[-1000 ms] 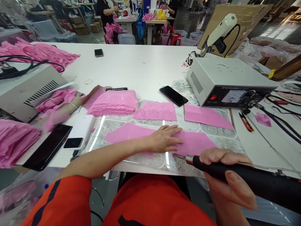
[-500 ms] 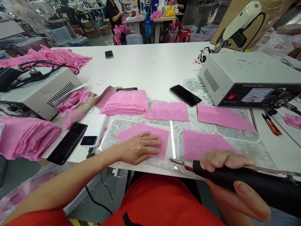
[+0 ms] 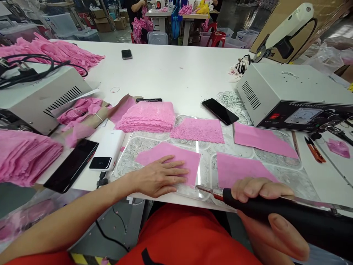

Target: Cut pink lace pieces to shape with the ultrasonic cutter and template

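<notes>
My left hand (image 3: 160, 177) lies flat, fingers spread, on a pink cut fabric piece (image 3: 179, 152) at the front of the table. In my right hand (image 3: 261, 189) is a pointed cutter (image 3: 311, 219) with a thick black handle. Its metal tip points left, near the fabric's lower right corner; whether it touches is unclear. A clear template sheet (image 3: 295, 180) with rounded outlines lies around the pieces. Behind the held piece is a pink lace piece (image 3: 198, 130). Two plain pink pieces (image 3: 264, 140) lie to the right, the nearer one partly behind my right hand.
A stack of pink lace (image 3: 149, 116) sits behind my left hand. Grey control boxes stand left (image 3: 46, 99) and right (image 3: 292, 84). Phones (image 3: 220, 111), a white power bank (image 3: 109, 147), a marker (image 3: 149, 99) and orange-handled snips (image 3: 316, 150) lie about. Co-workers are in the background.
The camera view has shifted slightly. The cutter's tip is a little closer to the fabric's lower right corner. My left hand stays flat on the same piece.
</notes>
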### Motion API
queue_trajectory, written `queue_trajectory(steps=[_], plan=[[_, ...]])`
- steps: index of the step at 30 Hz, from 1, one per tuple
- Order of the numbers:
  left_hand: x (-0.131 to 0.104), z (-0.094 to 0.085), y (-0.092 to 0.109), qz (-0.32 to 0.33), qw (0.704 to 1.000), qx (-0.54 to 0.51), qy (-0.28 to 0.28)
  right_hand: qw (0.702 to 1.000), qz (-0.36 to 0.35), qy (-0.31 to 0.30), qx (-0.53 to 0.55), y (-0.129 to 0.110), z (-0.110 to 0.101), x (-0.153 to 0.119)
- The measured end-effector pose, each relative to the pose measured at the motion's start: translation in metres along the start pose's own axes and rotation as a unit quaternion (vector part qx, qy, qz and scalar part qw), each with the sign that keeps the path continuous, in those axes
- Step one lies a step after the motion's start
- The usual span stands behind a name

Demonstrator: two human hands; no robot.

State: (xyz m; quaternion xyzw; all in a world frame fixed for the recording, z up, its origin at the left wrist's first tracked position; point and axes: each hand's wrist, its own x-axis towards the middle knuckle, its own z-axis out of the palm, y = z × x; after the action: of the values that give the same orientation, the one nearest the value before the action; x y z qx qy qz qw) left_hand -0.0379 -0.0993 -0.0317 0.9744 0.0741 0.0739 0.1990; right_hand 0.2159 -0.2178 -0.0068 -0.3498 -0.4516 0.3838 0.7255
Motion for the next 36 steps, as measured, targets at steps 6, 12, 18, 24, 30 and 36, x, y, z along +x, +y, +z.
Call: queue_trajectory(steps=[6, 12, 18, 24, 30, 36], plan=[[0.000, 0.000, 0.000, -0.002, 1.000, 0.008, -0.004, 1.000, -0.006, -0.014, 0.008, 0.002, 0.003, 0.002], [-0.002, 0.001, 0.000, 0.001, 1.000, 0.016, 0.003, 1.000, 0.002, -0.017, 0.016, 0.004, 0.004, 0.002], [-0.002, 0.002, 0.000, 0.007, 1.000, 0.024, 0.012, 0.999, -0.019, -0.042, -0.002, 0.005, 0.009, 0.007], [-0.002, 0.001, 0.000, 0.014, 0.999, 0.029, 0.014, 0.998, -0.038, -0.045, -0.018, 0.003, 0.012, 0.011], [-0.007, -0.008, 0.002, -0.005, 0.999, 0.023, 0.045, 0.998, -0.044, -0.033, 0.006, 0.014, 0.017, 0.020], [-0.030, -0.025, -0.005, -0.094, 0.992, 0.053, 0.061, 0.999, -0.035, -0.031, -0.021, 0.016, 0.017, 0.027]])
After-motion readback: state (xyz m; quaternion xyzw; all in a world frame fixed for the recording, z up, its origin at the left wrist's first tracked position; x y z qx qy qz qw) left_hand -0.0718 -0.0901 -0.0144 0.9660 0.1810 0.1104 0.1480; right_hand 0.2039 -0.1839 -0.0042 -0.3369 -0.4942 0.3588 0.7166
